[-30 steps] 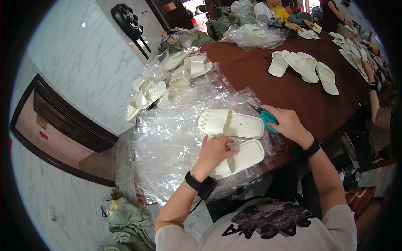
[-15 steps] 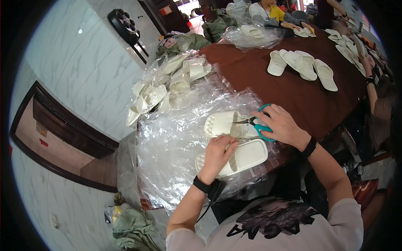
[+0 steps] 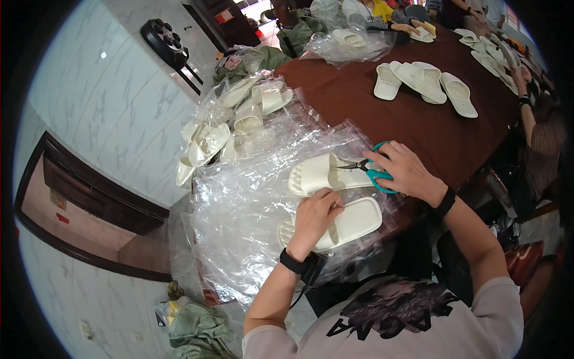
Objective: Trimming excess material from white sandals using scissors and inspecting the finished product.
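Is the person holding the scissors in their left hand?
No, the teal-handled scissors are in the right hand, while the left hand rests on the nearer cream slipper.

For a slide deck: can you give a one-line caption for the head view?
Right hand holds teal scissors over a cream slipper; left hand rests on a second slipper, both on clear plastic bags.

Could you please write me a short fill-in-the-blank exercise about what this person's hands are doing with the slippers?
1. The right hand holds scissors with ____ handles.
2. The left hand presses on the nearer cream ____.
3. The scissor blades point toward the person's ____ side, over the farther slipper.
4. Both slippers lie on clear ____ bags.

Missing words: teal; slipper; left; plastic
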`<state>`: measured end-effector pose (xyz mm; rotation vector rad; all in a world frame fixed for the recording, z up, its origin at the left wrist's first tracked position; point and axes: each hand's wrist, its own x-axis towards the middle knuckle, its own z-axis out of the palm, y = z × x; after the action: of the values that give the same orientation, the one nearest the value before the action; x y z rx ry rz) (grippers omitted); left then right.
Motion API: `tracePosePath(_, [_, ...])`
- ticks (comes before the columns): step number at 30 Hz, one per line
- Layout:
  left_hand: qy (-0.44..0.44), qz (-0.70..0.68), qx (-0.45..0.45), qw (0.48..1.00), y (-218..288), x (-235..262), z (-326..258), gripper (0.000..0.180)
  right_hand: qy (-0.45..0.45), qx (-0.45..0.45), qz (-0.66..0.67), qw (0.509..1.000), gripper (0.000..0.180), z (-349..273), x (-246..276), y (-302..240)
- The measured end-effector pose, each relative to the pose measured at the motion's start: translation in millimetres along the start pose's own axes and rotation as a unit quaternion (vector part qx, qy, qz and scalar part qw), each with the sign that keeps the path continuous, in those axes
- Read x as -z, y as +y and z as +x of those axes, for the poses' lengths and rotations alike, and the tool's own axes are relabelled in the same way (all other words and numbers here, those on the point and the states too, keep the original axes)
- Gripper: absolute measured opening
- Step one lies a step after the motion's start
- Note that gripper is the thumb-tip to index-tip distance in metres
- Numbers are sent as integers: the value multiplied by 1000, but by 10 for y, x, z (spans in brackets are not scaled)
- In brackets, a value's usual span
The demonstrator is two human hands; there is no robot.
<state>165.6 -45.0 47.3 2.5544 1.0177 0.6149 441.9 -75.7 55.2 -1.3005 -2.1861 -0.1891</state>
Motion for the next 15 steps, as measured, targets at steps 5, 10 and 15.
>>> tracePosePath(5, [50,2,-34,998,-54,-55,-45,10,2,14,-3,1000,60,7,9,-16])
tracePosePath(10, [210,-272,100,934,-34,-24,-94,7,1,15,-9,1000,59,9,60,-73])
tracePosePath(15, [257,-343,87,899,-125,-54,-96,13,16,43,-13,999,58,75,100,-155])
